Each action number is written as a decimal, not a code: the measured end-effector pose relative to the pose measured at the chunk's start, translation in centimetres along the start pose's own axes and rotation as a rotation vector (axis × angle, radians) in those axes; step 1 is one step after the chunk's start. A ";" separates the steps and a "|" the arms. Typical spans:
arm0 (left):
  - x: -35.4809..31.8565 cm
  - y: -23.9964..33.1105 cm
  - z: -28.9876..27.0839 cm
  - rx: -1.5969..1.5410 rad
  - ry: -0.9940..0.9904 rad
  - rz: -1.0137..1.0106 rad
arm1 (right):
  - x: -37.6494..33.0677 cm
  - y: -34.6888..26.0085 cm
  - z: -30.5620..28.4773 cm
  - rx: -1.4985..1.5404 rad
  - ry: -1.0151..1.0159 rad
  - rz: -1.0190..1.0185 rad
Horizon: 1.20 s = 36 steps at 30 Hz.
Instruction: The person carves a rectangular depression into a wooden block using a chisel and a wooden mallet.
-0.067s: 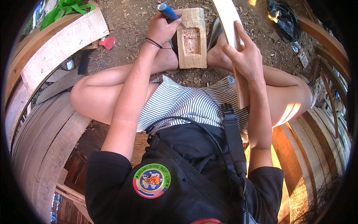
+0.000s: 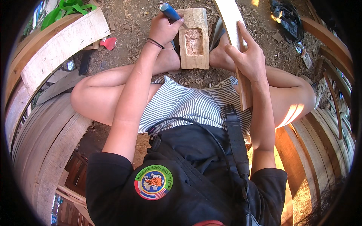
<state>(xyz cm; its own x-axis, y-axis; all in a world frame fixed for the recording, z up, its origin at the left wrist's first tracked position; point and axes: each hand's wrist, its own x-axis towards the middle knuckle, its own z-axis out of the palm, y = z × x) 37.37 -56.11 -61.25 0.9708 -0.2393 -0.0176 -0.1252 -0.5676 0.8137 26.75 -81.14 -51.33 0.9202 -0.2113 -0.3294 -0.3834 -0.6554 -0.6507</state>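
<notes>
My left hand [image 2: 163, 31] is wrapped round the blue handle of a chisel [image 2: 169, 12]. Its blade tip meets the upper left edge of a rough rectangular recess cut into a pale wood block [image 2: 195, 63]. The block lies on the ground between my bare feet. In my right hand [image 2: 250, 56] is a long, narrow wooden board [image 2: 230, 17], gripped along its length with the forefinger stretched along it. The board's near end reaches down over my thigh, and its far end runs past the upper edge of the view.
Curved-looking planks line both sides, with a pale nail-studded board [image 2: 66, 47] at left. A black plastic bag [image 2: 287, 22] lies at upper right, near a small wrapper [image 2: 303, 54]. Wood chips cover the dirt floor. A red scrap [image 2: 108, 43] and green strips [image 2: 68, 11] are at upper left.
</notes>
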 end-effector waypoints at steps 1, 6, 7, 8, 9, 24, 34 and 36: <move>0.0 0.0 0.0 0.004 0.000 0.006 | 0.0 0.0 0.0 -0.002 0.007 -0.008; 0.1 -0.1 0.0 0.001 0.000 0.010 | 0.0 0.3 0.2 -0.010 0.025 -0.037; 0.1 -0.2 0.1 -0.005 -0.001 0.008 | 0.0 0.3 0.2 -0.015 0.023 -0.033; 0.1 -0.3 0.1 -0.011 -0.002 0.005 | 0.0 0.3 0.2 -0.020 0.021 -0.028; 0.1 -0.2 0.1 -0.017 -0.002 0.003 | 0.0 0.2 0.2 -0.022 0.016 -0.021; 0.1 0.2 0.0 0.018 -0.009 0.012 | 0.0 0.2 0.4 -0.045 0.019 -0.032; 2.0 0.9 0.3 0.245 -0.152 -0.061 | 0.3 -1.1 -0.4 -0.016 0.001 -0.129; 3.7 0.8 0.9 0.236 -0.173 -0.175 | 0.6 -1.4 -0.6 -0.012 0.037 -0.174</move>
<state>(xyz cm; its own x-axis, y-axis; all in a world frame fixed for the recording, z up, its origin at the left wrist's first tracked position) 40.67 -58.19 -61.16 0.9353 -0.2406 -0.2594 -0.0235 -0.7738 0.6330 27.89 -80.76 -50.20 0.9750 -0.1203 -0.1865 -0.2171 -0.6931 -0.6874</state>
